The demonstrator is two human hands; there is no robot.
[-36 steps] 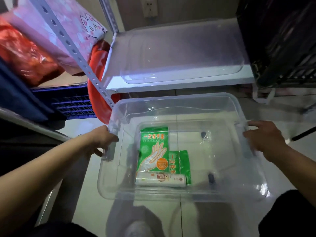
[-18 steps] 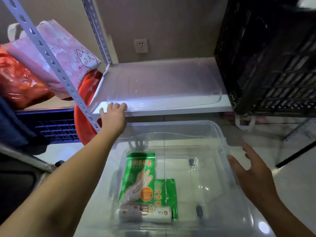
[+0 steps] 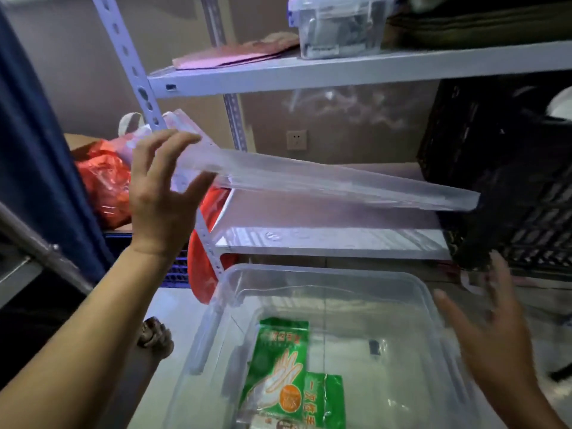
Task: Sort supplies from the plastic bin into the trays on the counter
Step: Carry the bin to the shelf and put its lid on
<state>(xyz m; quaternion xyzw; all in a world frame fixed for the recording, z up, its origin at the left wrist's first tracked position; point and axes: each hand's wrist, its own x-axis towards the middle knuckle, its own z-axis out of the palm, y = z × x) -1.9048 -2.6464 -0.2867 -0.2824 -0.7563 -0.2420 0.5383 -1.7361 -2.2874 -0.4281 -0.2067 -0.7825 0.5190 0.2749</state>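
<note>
Upper metal shelf (image 3: 340, 74) carrying a small lidded container (image 3: 337, 26) and pink paper (image 3: 229, 55), pale floor (image 3: 173, 305) under the plastic bin (image 3: 325, 274).

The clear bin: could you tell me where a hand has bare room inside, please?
Bare floor lies between the glove packets and the right wall of the bin, bar a small dark item, and behind the packets. The front middle is crowded.

The clear rectangular plastic bin (image 3: 325, 275) stands open on the pale floor. A clear plastic lid (image 3: 340, 184) hangs above it, tilted with its left end higher, pinched by the left hand (image 3: 161, 193). On the bin's bottom lie a green glove packet (image 3: 278, 363), a smaller green packet (image 3: 329, 400) just beside it, and a small dark item (image 3: 374, 346) apart.
</note>
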